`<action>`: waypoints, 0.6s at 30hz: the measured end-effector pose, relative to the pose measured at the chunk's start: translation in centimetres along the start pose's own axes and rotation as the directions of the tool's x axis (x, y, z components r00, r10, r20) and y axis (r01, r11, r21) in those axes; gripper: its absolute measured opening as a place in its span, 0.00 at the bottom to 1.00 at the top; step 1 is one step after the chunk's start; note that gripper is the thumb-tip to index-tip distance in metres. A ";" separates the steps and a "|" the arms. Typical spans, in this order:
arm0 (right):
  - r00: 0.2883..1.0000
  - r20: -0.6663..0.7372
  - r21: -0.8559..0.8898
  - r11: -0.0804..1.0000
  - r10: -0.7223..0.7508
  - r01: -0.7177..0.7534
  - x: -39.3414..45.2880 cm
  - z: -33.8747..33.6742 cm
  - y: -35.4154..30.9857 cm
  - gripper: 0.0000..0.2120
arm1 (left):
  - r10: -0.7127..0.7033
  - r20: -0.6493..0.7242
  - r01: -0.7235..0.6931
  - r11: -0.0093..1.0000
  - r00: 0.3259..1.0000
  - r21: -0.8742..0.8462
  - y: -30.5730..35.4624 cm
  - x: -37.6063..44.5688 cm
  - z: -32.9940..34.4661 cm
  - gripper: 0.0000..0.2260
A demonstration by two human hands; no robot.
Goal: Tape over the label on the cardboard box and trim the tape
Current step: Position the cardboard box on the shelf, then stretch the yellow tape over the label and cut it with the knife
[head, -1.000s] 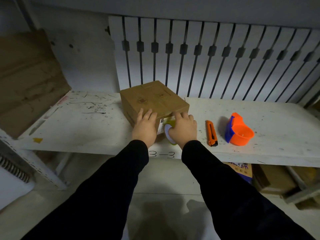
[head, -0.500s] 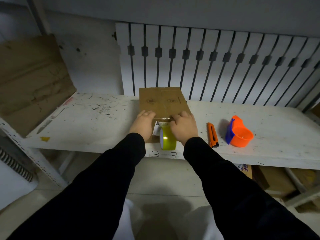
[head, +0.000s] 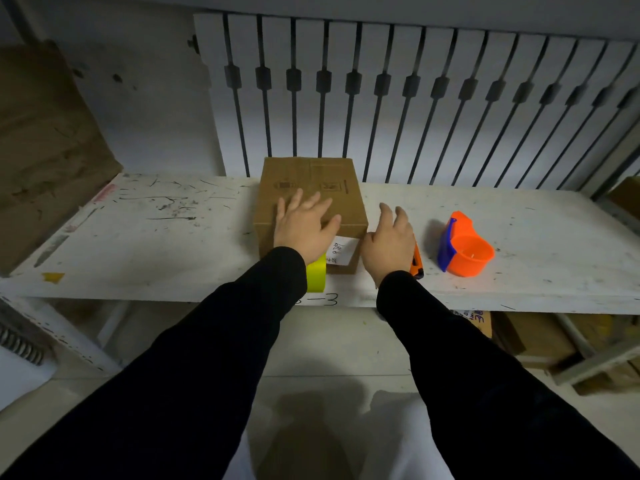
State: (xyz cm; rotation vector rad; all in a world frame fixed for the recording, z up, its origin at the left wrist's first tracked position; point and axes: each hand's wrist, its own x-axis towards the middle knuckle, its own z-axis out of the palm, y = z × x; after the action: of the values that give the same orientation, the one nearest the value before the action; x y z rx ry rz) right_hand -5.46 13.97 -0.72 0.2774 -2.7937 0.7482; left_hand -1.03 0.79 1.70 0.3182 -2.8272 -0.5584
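From the head view, we work at a scuffed white shelf under a slatted panel. On it stands the brown cardboard box, long axis running away from us, white paper label facing us. Our left hand lies flat on its top; our right hand, fingers spread and empty, hovers beside it over the orange utility knife. The yellow tape roll hangs at the front: taping looks begun, trimming remains.

An orange-and-blue dispenser sits on the scuffed white shelf, seemingly empty.
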 end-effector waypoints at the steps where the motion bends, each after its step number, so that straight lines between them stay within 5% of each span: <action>1: 0.999 0.019 -0.021 0.999 0.047 -0.047 0.3 0.2 0.7 0.26 | -0.009 0.015 0.009 1.000 1.000 0.006 0.5 0.3 0.1 0.22; 7: 0.964 0.154 -0.152 0.969 0.216 -0.193 1.5 2.2 5.0 0.23 | -0.032 0.080 0.020 0.988 0.996 0.150 3.6 1.7 1.8 0.26; 18: 0.927 0.223 -0.247 0.937 0.302 -0.246 2.7 5.1 9.0 0.19 | -0.060 0.059 0.043 0.968 0.996 0.248 4.1 1.8 4.1 0.27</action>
State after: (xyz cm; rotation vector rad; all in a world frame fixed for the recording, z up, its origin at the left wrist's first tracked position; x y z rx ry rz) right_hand -11.08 18.71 -8.53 -0.0678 -3.1736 0.4843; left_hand -4.56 5.41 -0.05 0.4267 -2.9638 -0.2295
